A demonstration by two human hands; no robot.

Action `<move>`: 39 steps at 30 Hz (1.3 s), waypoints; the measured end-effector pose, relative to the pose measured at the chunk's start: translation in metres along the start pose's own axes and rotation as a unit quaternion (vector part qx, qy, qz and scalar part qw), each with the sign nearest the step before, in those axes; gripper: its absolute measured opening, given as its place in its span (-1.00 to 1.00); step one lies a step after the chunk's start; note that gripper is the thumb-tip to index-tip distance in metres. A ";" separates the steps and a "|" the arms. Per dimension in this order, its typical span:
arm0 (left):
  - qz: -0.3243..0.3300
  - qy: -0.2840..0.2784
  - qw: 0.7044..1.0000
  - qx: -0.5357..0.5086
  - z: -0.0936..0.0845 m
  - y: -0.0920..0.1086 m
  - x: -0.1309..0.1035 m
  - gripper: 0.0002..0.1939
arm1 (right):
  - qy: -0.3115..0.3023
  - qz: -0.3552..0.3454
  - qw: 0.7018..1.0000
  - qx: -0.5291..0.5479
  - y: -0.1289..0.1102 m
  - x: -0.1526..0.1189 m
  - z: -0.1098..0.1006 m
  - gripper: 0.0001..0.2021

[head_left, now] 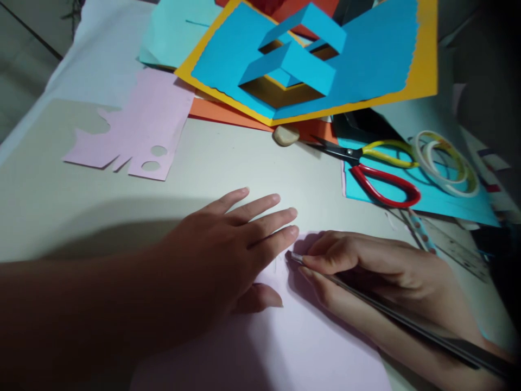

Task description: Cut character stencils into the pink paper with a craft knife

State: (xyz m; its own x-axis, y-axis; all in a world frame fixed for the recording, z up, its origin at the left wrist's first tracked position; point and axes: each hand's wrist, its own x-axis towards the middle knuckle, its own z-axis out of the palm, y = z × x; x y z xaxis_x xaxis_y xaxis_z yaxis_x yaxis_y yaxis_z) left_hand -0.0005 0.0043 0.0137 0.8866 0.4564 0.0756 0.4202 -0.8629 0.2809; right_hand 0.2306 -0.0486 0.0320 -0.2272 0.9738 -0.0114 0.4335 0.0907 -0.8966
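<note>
A sheet of pale purple paper (pixel 325 342) lies in front of me, with faint marks near its upper part. My left hand (pixel 228 244) rests on that sheet, palm down, fingers spread and holding nothing. Close by its fingertips, my right hand (pixel 378 288) grips a slim black pencil (pixel 391 310) between thumb and fingers. A silvery band sits just behind the pencil's dark, blunt-looking end, which points down at the paper beside the left index finger. The pencil's other end runs off toward the lower right.
Beyond my hands stands an open blue and yellow pop-up card (pixel 374 51). Red-and-yellow-handled scissors (pixel 356 155), tape rolls (pixel 468 184), a small pale stone-like lump (pixel 285 136) and a ruler (pixel 456 252) lie around. Cut pink paper (pixel 138 119) is at the left.
</note>
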 end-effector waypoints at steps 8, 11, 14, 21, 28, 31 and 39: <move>-0.006 0.003 1.000 0.001 -0.002 0.002 -0.001 -0.41 | -0.010 0.017 0.999 -0.029 -0.003 0.006 0.002 -0.91; -0.008 0.001 1.000 0.000 -0.001 0.002 0.000 -0.42 | -0.002 0.008 1.000 -0.025 0.000 0.005 0.003 -0.93; -0.003 0.001 1.000 -0.003 -0.001 0.002 0.000 -0.41 | -0.010 0.020 0.999 -0.027 -0.002 0.002 0.000 -0.93; -0.008 0.015 1.000 -0.008 0.001 0.001 0.001 -0.43 | -0.009 0.028 0.999 -0.030 -0.004 -0.004 -0.007 -0.92; -0.002 0.004 1.000 0.004 0.001 0.001 0.001 -0.42 | -0.013 0.042 0.999 -0.029 -0.002 0.003 0.000 -0.92; -0.005 -0.009 1.000 0.002 0.001 0.002 0.000 -0.42 | -0.012 0.048 0.998 -0.027 -0.004 0.003 0.000 -0.91; -0.005 0.000 1.000 0.011 0.000 0.003 0.000 -0.42 | -0.011 0.060 0.998 -0.024 -0.004 0.002 -0.001 -0.90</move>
State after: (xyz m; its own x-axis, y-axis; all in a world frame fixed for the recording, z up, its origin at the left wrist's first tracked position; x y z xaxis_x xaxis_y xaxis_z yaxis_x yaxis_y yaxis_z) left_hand 0.0007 0.0019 0.0149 0.8821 0.4654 0.0728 0.4336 -0.8626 0.2604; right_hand 0.2296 -0.0469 0.0363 -0.1903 0.9733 -0.1284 0.4995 -0.0166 -0.8662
